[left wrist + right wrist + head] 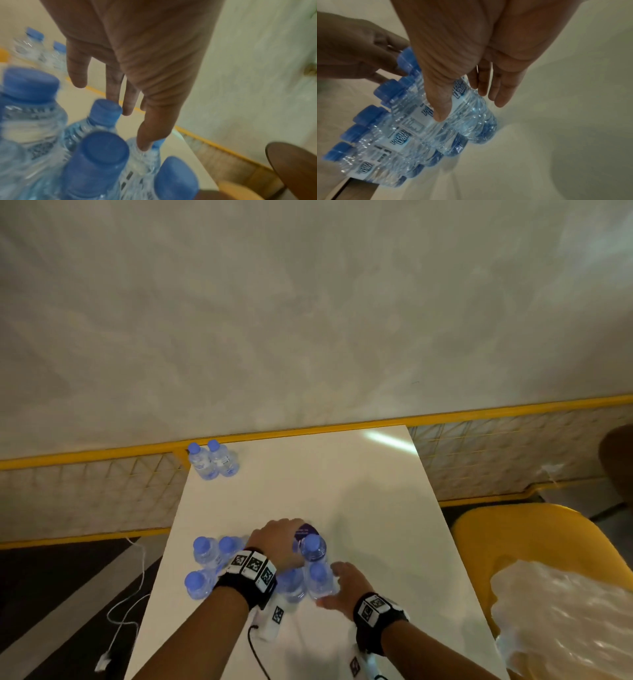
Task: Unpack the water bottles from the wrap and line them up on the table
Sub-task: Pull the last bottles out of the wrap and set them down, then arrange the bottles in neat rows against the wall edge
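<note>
Several clear water bottles with blue caps stand bunched at the near edge of the white table. Two more bottles stand side by side at the far left corner. My left hand reaches over the bunch with its fingers straight; its thumb touches one bottle's shoulder. My right hand is at the rightmost bottle. Its thumb rests on that bottle's label, and its straight fingers lie along the far side.
The crumpled clear wrap lies on a yellow chair to the right. A yellow-railed mesh fence runs behind the table. A white cable trails on the dark floor at left. A brown round thing stands at the right.
</note>
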The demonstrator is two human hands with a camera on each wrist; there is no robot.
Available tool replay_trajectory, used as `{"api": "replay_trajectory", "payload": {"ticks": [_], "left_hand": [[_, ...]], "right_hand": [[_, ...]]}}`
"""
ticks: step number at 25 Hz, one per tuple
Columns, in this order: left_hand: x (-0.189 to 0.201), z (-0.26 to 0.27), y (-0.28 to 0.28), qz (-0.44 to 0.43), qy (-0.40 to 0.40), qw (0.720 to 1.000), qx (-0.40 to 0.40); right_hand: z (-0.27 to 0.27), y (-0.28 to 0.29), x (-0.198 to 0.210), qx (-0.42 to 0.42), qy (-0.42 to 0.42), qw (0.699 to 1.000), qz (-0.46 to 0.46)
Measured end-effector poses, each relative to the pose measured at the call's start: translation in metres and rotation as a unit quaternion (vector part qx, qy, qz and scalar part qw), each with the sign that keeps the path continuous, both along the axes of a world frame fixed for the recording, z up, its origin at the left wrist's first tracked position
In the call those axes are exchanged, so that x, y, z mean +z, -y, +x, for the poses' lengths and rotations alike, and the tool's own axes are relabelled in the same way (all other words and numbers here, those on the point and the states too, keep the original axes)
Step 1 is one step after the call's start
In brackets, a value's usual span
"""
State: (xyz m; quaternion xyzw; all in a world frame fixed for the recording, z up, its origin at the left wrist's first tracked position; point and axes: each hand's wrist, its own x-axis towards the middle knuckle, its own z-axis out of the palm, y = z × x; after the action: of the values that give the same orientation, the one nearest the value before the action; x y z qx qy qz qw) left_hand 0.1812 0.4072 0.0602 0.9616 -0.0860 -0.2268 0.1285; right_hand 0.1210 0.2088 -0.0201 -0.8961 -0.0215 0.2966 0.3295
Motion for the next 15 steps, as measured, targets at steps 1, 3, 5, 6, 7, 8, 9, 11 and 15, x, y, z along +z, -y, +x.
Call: {"api": "replay_trajectory", "payload": {"ticks": [1,3,5,6,7,8,9,11,15], "left_hand": [[0.007,-0.01,-0.006,-0.017,0.018,0.999,0.021],[0.017,-0.035,-0.023,-0.058,0.088,0.991,0.077],[0.014,-0.061,-0.048,-0.073,0.192,0.972,0.117],[0.008,-0.073,-0.065,-0.078,0.229,0.959,0.145],[0.006,-0.084,-0.078,-0.083,0.245,0.949,0.181],[0.0,-0.093,-0.094,-0.082,0.245,0.94,0.221],[-0.002,-0.1,-0.104,-0.073,0.232,0.935,0.257],[-0.009,-0.108,-0.123,-0.045,0.187,0.935,0.298],[-0.033,-0.11,-0.149,-0.035,0.115,0.946,0.302]], "right_hand": [[-0.006,0.004,-0.003,-0.012,-0.006,1.0,0.009],[-0.015,0.014,-0.012,-0.013,-0.017,0.999,0.035],[-0.024,0.029,-0.023,0.02,-0.02,0.998,0.054],[-0.028,0.035,-0.024,0.04,-0.019,0.997,0.057],[-0.032,0.04,-0.022,0.061,-0.004,0.996,0.062],[-0.037,0.041,-0.018,0.072,0.009,0.995,0.069],[-0.04,0.042,-0.01,0.083,0.022,0.994,0.075],[-0.039,0.032,0.016,0.107,0.046,0.988,0.098],[-0.022,-0.028,0.094,0.156,0.084,0.972,0.152]]}}
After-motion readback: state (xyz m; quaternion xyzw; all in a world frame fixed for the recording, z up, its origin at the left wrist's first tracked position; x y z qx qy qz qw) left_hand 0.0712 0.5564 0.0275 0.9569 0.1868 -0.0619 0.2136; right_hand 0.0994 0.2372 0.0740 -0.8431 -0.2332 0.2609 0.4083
